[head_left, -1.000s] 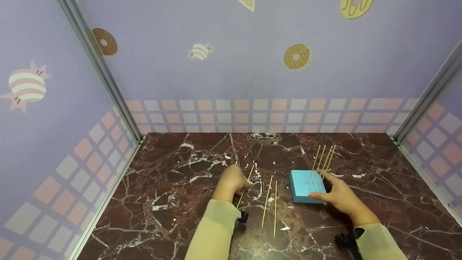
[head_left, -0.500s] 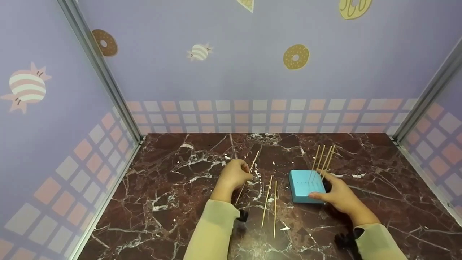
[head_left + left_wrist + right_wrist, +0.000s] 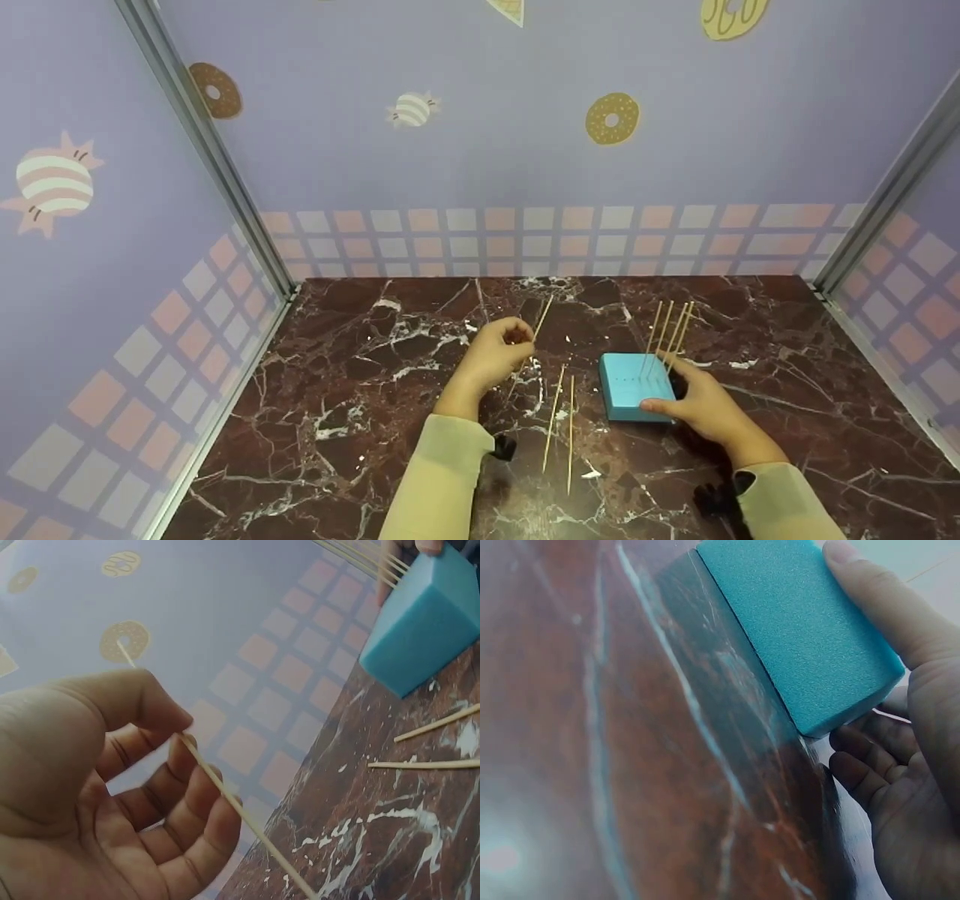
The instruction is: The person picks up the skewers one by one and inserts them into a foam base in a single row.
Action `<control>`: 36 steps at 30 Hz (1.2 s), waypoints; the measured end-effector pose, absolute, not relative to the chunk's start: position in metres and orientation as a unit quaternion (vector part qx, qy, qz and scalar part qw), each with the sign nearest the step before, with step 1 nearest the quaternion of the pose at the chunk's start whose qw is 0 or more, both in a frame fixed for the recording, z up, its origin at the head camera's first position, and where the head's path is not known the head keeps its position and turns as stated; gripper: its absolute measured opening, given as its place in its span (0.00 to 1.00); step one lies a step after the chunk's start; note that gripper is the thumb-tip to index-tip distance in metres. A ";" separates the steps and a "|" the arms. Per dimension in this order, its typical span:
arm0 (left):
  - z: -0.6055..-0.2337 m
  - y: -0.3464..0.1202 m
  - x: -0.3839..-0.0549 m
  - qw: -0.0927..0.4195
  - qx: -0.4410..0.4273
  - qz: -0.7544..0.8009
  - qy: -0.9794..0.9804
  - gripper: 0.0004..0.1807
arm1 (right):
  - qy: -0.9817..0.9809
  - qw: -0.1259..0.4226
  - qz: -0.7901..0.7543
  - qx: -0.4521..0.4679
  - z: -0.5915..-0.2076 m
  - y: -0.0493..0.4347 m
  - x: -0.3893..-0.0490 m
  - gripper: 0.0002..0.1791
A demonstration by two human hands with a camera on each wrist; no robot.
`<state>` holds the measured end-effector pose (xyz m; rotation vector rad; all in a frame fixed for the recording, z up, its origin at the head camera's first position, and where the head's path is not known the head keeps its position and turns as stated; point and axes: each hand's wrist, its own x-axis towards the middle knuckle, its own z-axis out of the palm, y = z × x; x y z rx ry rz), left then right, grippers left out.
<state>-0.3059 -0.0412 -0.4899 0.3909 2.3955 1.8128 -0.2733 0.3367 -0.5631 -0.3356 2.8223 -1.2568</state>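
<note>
My left hand (image 3: 491, 356) pinches a thin wooden skewer (image 3: 270, 844) between thumb and index finger, its other fingers curled behind. In the head view that skewer slants up and away, above the table. On the right, a light blue foam block (image 3: 621, 371) lies on the table, gripped at its right side by my right hand (image 3: 705, 405). Several skewers (image 3: 654, 330) stand in the block, leaning slightly, beside a row of small holes in its top. The right wrist view shows the thumb on the block (image 3: 795, 630), with some fingers partly hidden behind it.
Two loose skewers, one left (image 3: 553, 420) and one right (image 3: 571, 435), lie between the hands on the dark red marbled table (image 3: 337, 480). White crumbs are scattered around them. Patterned purple walls (image 3: 510, 165) enclose the table at the back and sides.
My left hand has lifted the skewer off the table and moved it up, away and slightly right. The right hand and the foam block have stayed in place.
</note>
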 end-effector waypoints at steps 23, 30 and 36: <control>-0.486 -0.036 -0.305 0.038 0.142 0.661 0.736 0.05 | 0.907 0.031 -0.407 -0.103 -0.561 0.335 -0.271 0.61; -0.486 -0.035 -0.305 0.033 0.136 0.659 0.739 0.04 | 0.906 0.023 -0.408 -0.108 -0.562 0.336 -0.271 0.60; -0.485 -0.035 -0.305 0.024 0.136 0.663 0.736 0.05 | 0.908 0.018 -0.404 -0.110 -0.563 0.336 -0.273 0.60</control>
